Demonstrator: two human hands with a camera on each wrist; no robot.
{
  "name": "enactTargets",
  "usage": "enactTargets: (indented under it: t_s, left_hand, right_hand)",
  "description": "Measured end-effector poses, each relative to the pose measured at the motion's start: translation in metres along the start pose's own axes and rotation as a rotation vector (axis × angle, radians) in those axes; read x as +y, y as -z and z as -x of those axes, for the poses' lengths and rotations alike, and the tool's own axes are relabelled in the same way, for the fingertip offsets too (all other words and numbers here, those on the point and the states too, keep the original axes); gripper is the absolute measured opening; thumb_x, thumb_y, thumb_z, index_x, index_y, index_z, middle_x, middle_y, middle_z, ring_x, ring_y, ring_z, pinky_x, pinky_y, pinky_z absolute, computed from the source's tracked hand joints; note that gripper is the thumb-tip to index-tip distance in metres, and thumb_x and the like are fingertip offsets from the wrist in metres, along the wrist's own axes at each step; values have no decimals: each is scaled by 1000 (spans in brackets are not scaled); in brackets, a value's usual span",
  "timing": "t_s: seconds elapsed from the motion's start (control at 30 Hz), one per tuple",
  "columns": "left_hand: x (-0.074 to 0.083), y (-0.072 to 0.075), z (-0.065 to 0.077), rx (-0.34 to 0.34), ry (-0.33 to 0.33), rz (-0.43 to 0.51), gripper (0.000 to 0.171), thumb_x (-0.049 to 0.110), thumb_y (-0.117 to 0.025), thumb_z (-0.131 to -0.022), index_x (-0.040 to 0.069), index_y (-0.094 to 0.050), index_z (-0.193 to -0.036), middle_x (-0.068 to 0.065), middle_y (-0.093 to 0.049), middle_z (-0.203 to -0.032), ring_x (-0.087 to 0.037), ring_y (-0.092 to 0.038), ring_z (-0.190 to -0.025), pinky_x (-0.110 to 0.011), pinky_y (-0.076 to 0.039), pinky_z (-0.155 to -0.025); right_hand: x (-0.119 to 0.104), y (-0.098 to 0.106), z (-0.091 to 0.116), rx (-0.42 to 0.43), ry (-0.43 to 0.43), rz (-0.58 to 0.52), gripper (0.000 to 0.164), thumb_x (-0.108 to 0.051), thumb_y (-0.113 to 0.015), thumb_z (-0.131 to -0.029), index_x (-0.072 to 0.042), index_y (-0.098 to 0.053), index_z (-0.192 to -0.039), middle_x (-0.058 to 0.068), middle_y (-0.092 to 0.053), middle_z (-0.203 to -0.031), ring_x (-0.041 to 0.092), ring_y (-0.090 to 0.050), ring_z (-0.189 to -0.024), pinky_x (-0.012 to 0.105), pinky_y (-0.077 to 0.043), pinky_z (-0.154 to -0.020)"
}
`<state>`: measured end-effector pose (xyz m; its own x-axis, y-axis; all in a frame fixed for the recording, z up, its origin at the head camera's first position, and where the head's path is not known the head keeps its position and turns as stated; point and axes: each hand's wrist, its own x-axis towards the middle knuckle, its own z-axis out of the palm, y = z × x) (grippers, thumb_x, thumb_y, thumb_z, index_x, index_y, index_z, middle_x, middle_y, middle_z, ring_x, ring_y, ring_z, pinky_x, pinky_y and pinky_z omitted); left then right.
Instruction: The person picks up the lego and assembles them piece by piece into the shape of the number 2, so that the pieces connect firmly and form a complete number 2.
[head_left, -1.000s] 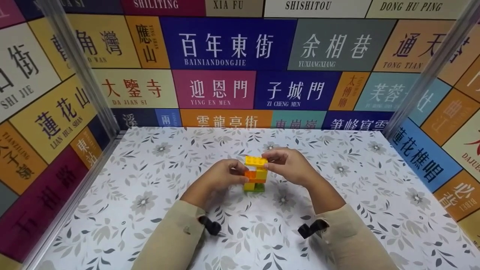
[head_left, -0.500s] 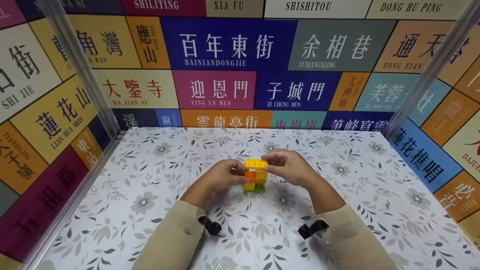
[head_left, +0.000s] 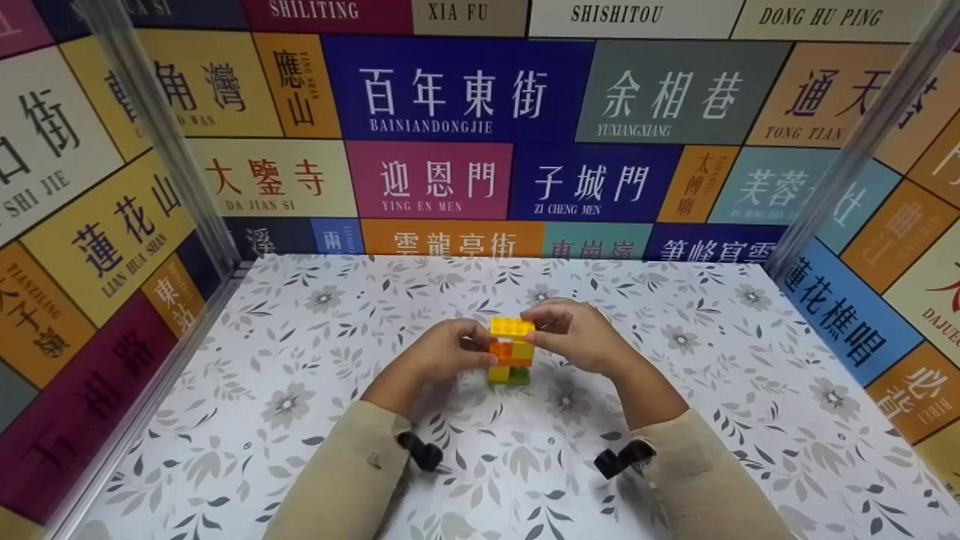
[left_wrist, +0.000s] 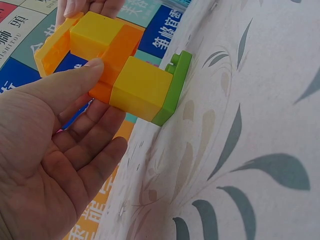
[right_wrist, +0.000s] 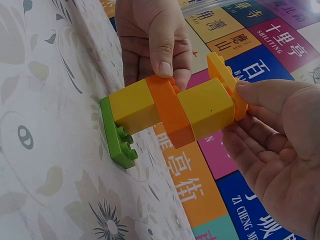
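Observation:
A small tower of toy building bricks stands in the middle of the table. Its base is a thin green brick (right_wrist: 111, 132). A yellow brick (left_wrist: 142, 85) sits on one end of that, then an orange brick (right_wrist: 170, 112), then a second yellow brick (right_wrist: 207, 109) at the orange one's other end. Topmost lies a flat yellow-orange brick (head_left: 511, 326), low over the upper yellow brick. My left hand (head_left: 448, 349) pinches the orange brick between thumb and fingers. From the right, my right hand (head_left: 579, 335) grips the end of the flat brick.
The table (head_left: 300, 465) is covered with a white leaf-and-flower cloth. Panels of coloured signs (head_left: 457, 90) rise behind and at both sides, with clear corner posts. A black wrist mount (head_left: 421, 451) juts from the left sleeve, another mount (head_left: 624, 457) from the right.
Over the last second my right hand has lowered the flat yellow-orange brick a little toward the upper yellow brick. My left hand and the lower bricks have stayed in place.

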<state>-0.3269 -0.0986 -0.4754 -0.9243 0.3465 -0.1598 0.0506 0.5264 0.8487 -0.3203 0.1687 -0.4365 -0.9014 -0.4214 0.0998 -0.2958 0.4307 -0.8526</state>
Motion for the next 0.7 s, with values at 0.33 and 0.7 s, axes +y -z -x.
enactTargets:
  t_s: [0.33, 0.7]
  left_hand:
    - [0, -1, -1, 3, -17, 20, 22, 30, -89, -90, 24, -75, -105, 5, -74, -120, -18, -70, -120, -43, -54, -113]
    - [0, 1, -1, -13, 22, 38, 22, 30, -88, -90, 25, -74, -107, 6, -72, -122, -18, -68, -123, -45, -52, -116]
  right_hand:
    - [-2, 1, 2, -18, -6, 14, 35, -22, -78, -99, -12, -75, -132, 11, -67, -142, 31, -70, -126, 44, -59, -108]
    - [0, -1, 1, -9, -15, 12, 33, -21, -77, -98, -12, -76, -130, 10, -68, -139, 29, -71, -125, 42, -60, -107]
